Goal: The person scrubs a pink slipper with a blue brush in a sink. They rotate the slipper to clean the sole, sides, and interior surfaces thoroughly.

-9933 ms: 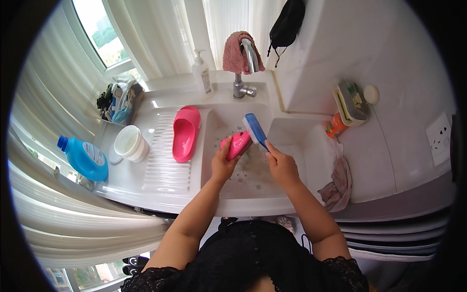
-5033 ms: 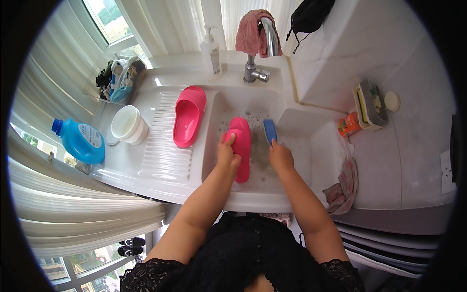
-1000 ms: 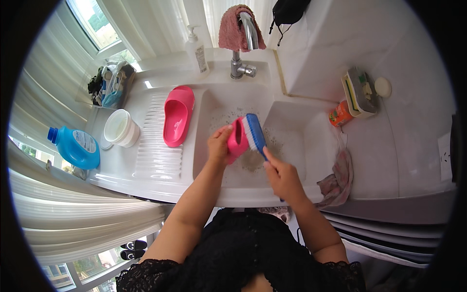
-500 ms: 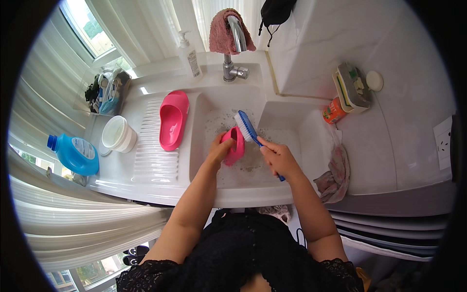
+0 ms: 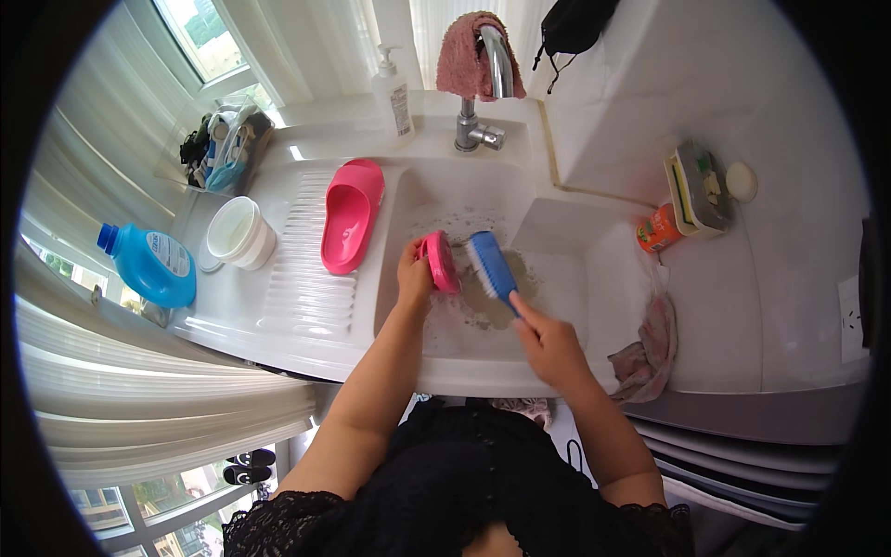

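Note:
Over the white sink basin [image 5: 408, 200], my left hand [image 5: 414, 272] grips a pink slipper [image 5: 444, 264], which is turned on its edge. My right hand [image 5: 549, 345] is closed round the handle of a blue scrub brush [image 5: 495, 264] with white bristles. The bristles face the slipper, with a small gap between them. Below both lies murky, sudsy water [image 5: 497, 302]. A second pink slipper [image 5: 351, 218] rests sole down on the ribbed drainboard [image 5: 306, 297], left of the basin.
Left of the drainboard stand a white tub [image 5: 243, 237], a blue detergent bottle [image 5: 153, 265] and a clear box [image 5: 223, 153] of small items. Behind are a pump bottle [image 5: 393, 97] and a faucet [image 5: 469, 130] draped with a pink cloth [image 5: 464, 56]. An orange can [image 5: 657, 229] and wet cloth [image 5: 650, 348] sit right.
The brush has come away from the slipper, and its blue back has turned upward. My left hand has tilted the slipper further over. The whole view has shifted a little.

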`<state>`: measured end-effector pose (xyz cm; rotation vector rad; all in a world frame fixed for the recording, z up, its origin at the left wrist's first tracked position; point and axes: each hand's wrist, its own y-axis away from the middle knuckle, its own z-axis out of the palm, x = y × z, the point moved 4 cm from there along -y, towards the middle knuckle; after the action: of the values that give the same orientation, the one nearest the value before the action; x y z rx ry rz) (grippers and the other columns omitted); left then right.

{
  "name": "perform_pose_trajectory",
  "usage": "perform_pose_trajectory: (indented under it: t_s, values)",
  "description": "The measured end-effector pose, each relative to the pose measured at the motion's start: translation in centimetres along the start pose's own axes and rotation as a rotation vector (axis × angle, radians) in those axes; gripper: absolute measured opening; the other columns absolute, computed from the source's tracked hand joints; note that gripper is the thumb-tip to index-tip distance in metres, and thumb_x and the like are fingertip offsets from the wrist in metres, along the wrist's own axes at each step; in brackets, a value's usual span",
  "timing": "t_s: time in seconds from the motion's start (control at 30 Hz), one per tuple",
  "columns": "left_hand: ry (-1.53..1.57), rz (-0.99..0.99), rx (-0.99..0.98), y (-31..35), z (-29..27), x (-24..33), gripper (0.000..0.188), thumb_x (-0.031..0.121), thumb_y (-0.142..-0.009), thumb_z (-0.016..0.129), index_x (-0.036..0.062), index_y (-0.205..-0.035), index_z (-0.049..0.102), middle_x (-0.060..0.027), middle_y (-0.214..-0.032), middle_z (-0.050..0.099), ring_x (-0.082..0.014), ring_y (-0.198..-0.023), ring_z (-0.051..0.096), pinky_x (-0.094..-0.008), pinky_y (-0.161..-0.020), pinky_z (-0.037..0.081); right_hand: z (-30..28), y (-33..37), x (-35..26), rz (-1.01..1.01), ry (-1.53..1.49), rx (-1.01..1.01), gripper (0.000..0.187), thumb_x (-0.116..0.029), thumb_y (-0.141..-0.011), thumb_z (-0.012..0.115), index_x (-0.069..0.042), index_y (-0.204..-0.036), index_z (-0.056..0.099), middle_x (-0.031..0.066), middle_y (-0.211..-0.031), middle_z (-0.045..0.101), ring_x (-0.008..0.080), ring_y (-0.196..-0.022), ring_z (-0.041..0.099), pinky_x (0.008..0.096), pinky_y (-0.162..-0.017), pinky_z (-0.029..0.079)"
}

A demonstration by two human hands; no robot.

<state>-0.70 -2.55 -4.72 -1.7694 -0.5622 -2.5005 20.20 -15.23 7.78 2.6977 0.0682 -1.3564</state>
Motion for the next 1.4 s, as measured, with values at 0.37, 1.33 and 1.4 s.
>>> perform_pose_trajectory:
  t_s: [0.37, 1.33, 1.4]
  values:
    - [0.158, -0.079, -0.010, -1.0, 0.3, -1.9, 0.025, 0.003, -0.081, 0.053, 0.0011, -0.105, 0.061, -0.0072, -0.093, 0.063, -0.0154, -0.083, 0.060, -0.0261, -0.072, 0.049, 3.7, -2.9, -2.8, -0.215, 0.073, 0.000, 0.041, -0.020, -0.090, 0.051, -0.010, -0.130, 0.051, 0.0230, -0.074, 0.062, 0.0420, -0.068, 0.061, 0.0486, -0.062, 0.049]
    - [0.261, 0.195, -0.302, -0.3, 2.4, 0.5, 0.026, 0.013, -0.089, 0.059, 0.0072, -0.113, 0.053, -0.0070, -0.108, 0.061, -0.0150, -0.096, 0.060, -0.0284, -0.082, 0.051, 7.5, -9.4, 17.1, 0.386, 0.601, -0.141, 0.039, -0.022, -0.091, 0.050, -0.012, -0.128, 0.055, 0.0189, -0.090, 0.067, 0.0361, -0.088, 0.065, 0.0441, -0.077, 0.050]
    - [0.265, 0.150, -0.255, -0.6, 1.9, 0.0, 0.026, 0.013, -0.088, 0.059, 0.0069, -0.113, 0.053, -0.0068, -0.108, 0.061, -0.0149, -0.096, 0.060, -0.0283, -0.082, 0.051, 5.9, -9.0, 12.8, 0.529, 0.351, -0.271, 0.039, -0.022, -0.091, 0.050, -0.013, -0.129, 0.055, 0.0185, -0.088, 0.067, 0.0343, -0.083, 0.066, 0.0426, -0.074, 0.050]
